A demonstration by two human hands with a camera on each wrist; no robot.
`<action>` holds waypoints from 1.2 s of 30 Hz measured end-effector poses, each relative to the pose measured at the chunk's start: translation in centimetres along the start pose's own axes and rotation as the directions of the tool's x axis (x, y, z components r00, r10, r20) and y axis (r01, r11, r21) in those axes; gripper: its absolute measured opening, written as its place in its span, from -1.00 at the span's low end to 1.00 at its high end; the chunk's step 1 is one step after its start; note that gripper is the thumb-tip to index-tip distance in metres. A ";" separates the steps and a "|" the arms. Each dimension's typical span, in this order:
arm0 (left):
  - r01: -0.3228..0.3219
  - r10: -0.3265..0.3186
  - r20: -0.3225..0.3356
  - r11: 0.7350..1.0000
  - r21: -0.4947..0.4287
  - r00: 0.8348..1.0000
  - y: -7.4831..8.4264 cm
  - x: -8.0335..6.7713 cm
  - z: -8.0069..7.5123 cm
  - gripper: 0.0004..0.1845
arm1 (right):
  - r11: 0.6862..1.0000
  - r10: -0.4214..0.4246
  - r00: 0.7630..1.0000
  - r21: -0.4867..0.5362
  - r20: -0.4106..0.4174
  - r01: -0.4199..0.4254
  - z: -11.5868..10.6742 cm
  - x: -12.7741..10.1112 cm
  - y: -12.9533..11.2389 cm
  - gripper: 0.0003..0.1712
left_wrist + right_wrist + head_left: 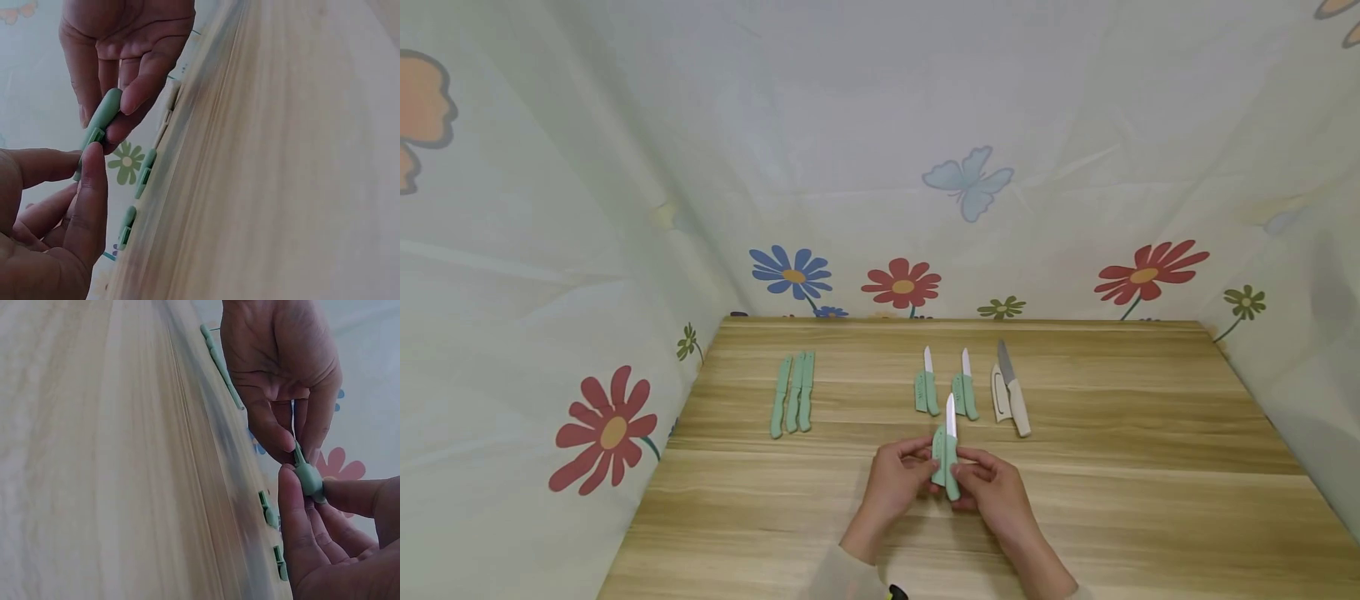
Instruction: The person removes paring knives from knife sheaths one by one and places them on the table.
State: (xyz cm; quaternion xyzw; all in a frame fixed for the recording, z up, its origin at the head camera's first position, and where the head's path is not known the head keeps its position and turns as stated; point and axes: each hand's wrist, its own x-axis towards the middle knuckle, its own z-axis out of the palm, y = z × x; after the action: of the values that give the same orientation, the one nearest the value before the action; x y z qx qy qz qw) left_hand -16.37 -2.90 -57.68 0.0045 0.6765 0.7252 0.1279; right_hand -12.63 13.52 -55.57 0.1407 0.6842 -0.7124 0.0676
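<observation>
I have my left hand (pixel 895 479) and my right hand (pixel 992 492) drawn together just above the near part of the light wooden table (pixel 1150 500), and between them sits a small knife with a mint-green plastic handle and a short white blade (pixel 951 454), blade pointing away from me. My right thumb and fingers pinch the rounded handle end; my left thumb and forefinger pinch a mint-green plastic blade sheath (pixel 937 454) that lies against the knife's left side, touching it. Whether the sheath is partly on the blade I cannot tell. Beyond the grip, two more green-handled white-bladed knives (pixel 928 385) (pixel 967 390) lie on the table, each with its sheath just beside it, and to the right of those a white-handled knife with a grey blade (pixel 1015 392) lies by its white sheath (pixel 999 395). Well off to the left of the grip lie three sheathed mint-green knives (pixel 793 404), side by side.
</observation>
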 end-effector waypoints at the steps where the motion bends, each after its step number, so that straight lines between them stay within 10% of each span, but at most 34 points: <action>1: -0.001 0.001 -0.001 1.000 0.004 1.000 0.0 0.0 0.0 -0.59 | 1.000 -0.001 1.000 0.002 0.002 0.001 0.0 0.1 0.0 -0.56; 36: 0.005 -0.001 -0.045 0.996 0.094 0.999 -0.1 -0.1 -0.9 -0.48 | 0.999 0.001 0.986 0.036 0.167 -0.007 0.5 1.7 0.1 -0.24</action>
State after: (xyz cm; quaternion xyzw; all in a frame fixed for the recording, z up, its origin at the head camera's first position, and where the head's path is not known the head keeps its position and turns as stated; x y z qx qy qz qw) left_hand -16.47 -3.80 -57.80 -0.0069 0.7128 0.6922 0.1132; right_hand -14.24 13.17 -56.12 0.0833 0.6626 -0.7340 0.1234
